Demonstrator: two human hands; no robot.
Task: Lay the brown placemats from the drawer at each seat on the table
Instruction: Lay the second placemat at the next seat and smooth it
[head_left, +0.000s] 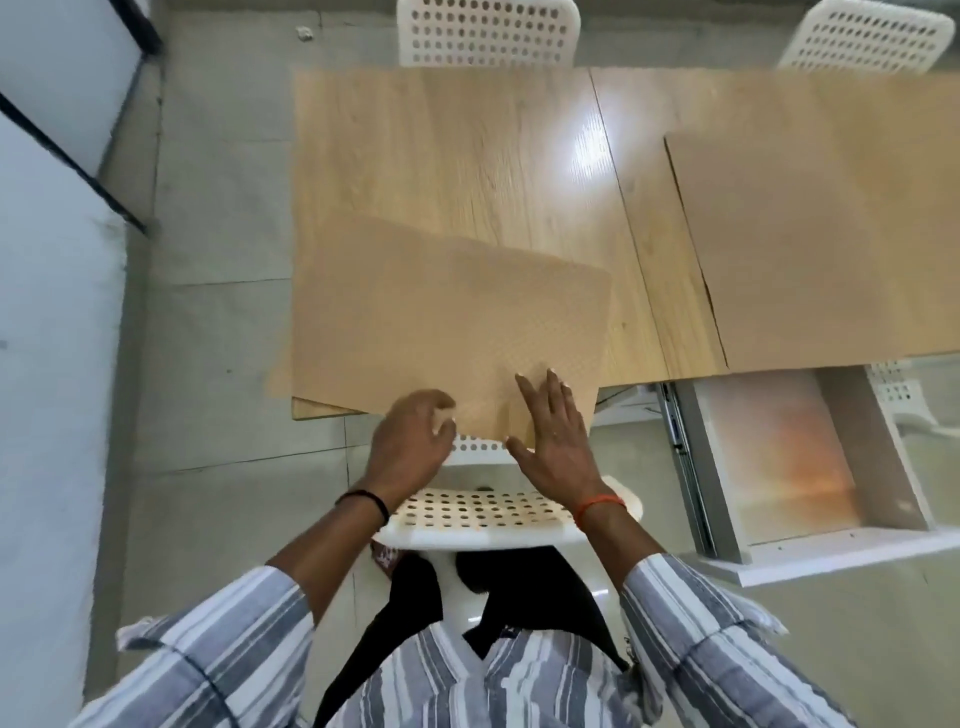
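A brown placemat (441, 317) lies skewed on the near left part of the wooden table (467, 156), its near edge hanging over the table's front edge. My left hand (410, 441) pinches that overhanging edge. My right hand (550, 431) rests flat on the mat with fingers spread. A second brown placemat (821, 249) lies on the table at the right. The open drawer (789, 457) sticks out from under the table at the right; its inside looks pale with an orange glow, and I see no mats in it.
A white perforated chair (483, 514) stands right under my hands, between me and the table. Two more white chairs (488, 31) (867, 36) stand at the far side. A pale wall and black frame run along the left.
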